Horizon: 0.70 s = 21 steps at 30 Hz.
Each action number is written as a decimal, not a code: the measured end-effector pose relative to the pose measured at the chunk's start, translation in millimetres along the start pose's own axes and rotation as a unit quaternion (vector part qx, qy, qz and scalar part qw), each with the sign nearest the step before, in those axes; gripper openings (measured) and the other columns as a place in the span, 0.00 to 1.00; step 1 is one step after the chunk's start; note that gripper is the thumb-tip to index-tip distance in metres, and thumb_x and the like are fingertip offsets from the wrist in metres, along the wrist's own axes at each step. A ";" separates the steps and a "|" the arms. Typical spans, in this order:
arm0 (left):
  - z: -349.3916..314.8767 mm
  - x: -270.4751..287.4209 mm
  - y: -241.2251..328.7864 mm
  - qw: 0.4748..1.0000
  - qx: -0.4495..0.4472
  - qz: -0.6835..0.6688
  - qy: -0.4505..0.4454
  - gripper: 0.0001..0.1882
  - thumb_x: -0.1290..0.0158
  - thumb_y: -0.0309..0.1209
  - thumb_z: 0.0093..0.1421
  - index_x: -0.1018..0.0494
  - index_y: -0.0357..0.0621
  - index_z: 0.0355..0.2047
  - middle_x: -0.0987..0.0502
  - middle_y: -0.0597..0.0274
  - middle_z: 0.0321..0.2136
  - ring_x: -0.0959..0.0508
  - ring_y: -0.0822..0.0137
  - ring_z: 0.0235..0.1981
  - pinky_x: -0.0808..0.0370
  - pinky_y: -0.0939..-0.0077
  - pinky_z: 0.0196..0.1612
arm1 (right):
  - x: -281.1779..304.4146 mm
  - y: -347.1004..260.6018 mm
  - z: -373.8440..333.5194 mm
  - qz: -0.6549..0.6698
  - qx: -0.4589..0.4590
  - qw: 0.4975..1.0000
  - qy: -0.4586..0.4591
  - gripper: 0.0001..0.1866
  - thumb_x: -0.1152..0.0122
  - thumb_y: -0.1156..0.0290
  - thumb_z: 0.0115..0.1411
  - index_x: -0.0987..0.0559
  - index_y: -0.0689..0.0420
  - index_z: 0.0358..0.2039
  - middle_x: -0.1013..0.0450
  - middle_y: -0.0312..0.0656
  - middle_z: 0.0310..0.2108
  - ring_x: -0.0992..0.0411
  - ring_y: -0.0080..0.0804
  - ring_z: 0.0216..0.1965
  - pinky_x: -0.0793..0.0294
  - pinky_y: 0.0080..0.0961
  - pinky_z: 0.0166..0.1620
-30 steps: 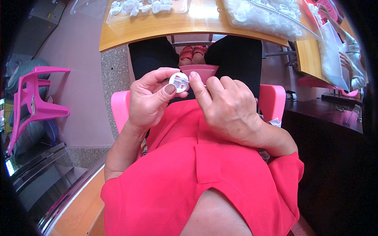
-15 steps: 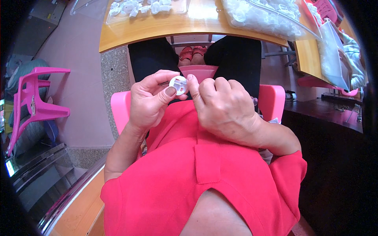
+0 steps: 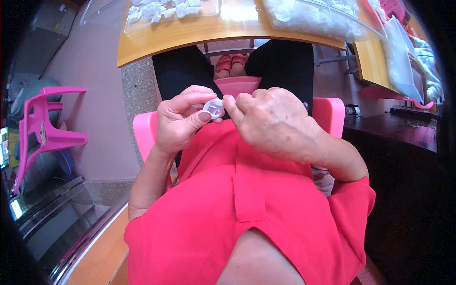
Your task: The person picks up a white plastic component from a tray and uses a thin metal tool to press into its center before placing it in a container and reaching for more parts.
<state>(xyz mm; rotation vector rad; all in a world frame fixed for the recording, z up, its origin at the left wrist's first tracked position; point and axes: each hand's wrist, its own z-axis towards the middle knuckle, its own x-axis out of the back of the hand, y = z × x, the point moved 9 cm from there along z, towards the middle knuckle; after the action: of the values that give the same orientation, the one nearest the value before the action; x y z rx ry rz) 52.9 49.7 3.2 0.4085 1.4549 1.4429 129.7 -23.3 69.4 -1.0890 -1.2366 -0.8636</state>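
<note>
L hand pinches a small white plastic cap betw thumb & fingers, held over lap at frame centre. R hand, at 3 o'clock of cap, fingers curled together, fingertips touching cap's edge. Wooden table at 12 o'clock w/ tray of white parts; pink chair at 9.

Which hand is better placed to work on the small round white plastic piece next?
Probably the right hand: the left hand already pinches the small round white plastic piece, while the right fingertips touch its edge.
</note>
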 end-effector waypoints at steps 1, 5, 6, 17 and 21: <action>0.7 0.5 -1.0 1.000 0.001 0.001 -0.001 0.14 0.44 0.22 0.58 0.26 0.32 0.44 0.27 0.49 0.42 0.23 0.62 0.39 0.20 0.71 0.43 | -1.6 -0.9 -0.9 0.001 -0.001 1.000 0.001 0.17 0.45 0.75 0.55 0.25 0.69 0.44 0.31 0.40 0.21 0.27 0.32 0.23 0.28 0.28 0.23; 0.9 3.9 -9.1 0.997 0.032 -0.067 0.004 0.15 0.44 0.24 0.58 0.27 0.31 0.46 0.27 0.47 0.44 0.22 0.61 0.41 0.20 0.69 0.44 | -3.3 -5.5 -5.9 -0.042 -0.017 0.998 0.039 0.19 0.45 0.75 0.54 0.26 0.70 0.46 0.31 0.41 0.22 0.27 0.32 0.24 0.28 0.27 0.24; 0.6 4.7 -12.5 0.995 0.049 -0.091 0.007 0.16 0.45 0.25 0.59 0.28 0.31 0.47 0.26 0.47 0.45 0.22 0.60 0.42 0.20 0.68 0.44 | -3.6 -6.8 -6.2 -0.067 -0.014 0.997 0.043 0.20 0.45 0.75 0.54 0.27 0.71 0.47 0.31 0.42 0.23 0.27 0.32 0.25 0.27 0.27 0.25; -0.6 14.3 -16.4 0.992 0.063 -0.096 0.043 0.18 0.44 0.25 0.58 0.29 0.32 0.49 0.24 0.50 0.42 0.21 0.61 0.40 0.20 0.67 0.44 | 0.4 4.4 -11.4 -0.002 -0.072 0.995 0.074 0.23 0.44 0.77 0.51 0.28 0.68 0.49 0.30 0.44 0.24 0.26 0.35 0.26 0.27 0.28 0.26; -0.2 17.1 -9.3 0.991 0.036 -0.104 0.083 0.22 0.42 0.23 0.56 0.31 0.33 0.51 0.23 0.49 0.42 0.21 0.61 0.41 0.21 0.67 0.45 | -5.1 9.5 -12.0 0.101 -0.106 0.981 0.123 0.25 0.44 0.83 0.48 0.28 0.66 0.50 0.30 0.47 0.24 0.26 0.39 0.24 0.26 0.31 0.25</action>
<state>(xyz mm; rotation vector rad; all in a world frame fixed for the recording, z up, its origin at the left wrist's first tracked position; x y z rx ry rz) 48.9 61.2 -12.0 0.1790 1.6351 1.2836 141.3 -32.4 62.9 -1.2142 -0.8267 -0.9562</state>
